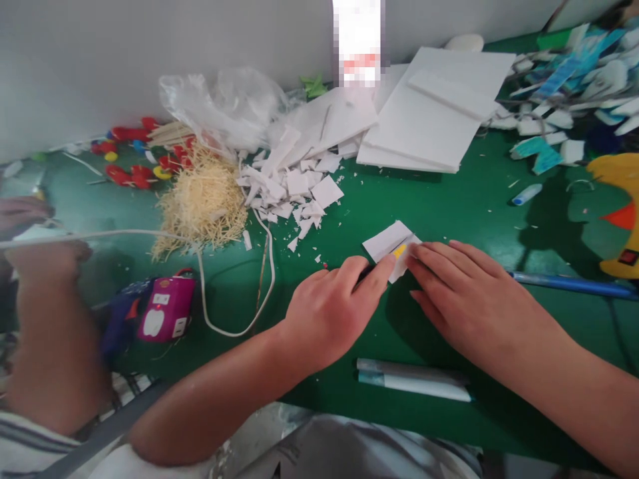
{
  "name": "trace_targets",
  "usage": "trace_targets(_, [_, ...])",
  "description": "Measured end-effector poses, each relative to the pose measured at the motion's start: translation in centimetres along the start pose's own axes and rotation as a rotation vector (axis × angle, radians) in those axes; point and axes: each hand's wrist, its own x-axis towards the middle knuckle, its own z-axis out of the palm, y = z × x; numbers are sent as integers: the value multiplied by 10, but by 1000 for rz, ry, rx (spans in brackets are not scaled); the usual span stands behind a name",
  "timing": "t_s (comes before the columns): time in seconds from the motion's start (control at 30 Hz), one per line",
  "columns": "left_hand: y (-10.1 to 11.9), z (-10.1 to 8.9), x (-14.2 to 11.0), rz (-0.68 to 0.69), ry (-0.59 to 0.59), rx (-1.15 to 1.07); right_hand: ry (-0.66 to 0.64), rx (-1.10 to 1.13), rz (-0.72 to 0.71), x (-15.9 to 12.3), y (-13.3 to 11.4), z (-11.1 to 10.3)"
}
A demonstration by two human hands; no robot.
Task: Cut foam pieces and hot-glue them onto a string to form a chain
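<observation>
A small piece of white foam board (384, 241) lies on the green table in front of me. My left hand (332, 309) is closed round a craft knife (399, 251), of which a yellow part and a thin dark line over the board show; the rest is hidden by my fingers. Flat, with fingers stretched out, my right hand (462, 286) presses on the board's right end. Closer to my body lie two slim white strips (424, 384) with bluish ends, apart from both hands.
White scraps (294, 186) and large white foam boards (434, 110) lie at the back. Left of them is a pile of thin sticks (204, 199). A white cable (272, 266) loops near a magenta box (167, 307). Another person's arm (54, 326) rests at left. A yellow glue gun (619, 206) stands right.
</observation>
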Motion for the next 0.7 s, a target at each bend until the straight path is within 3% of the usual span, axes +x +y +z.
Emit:
trace_targets(0.17, [3, -6, 3, -6, -19, 8, -14, -1, -14, -1, 0, 1])
trace_targets(0.7, [-4, -20, 18, -58, -268, -1, -40, 47, 22, -4, 1, 2])
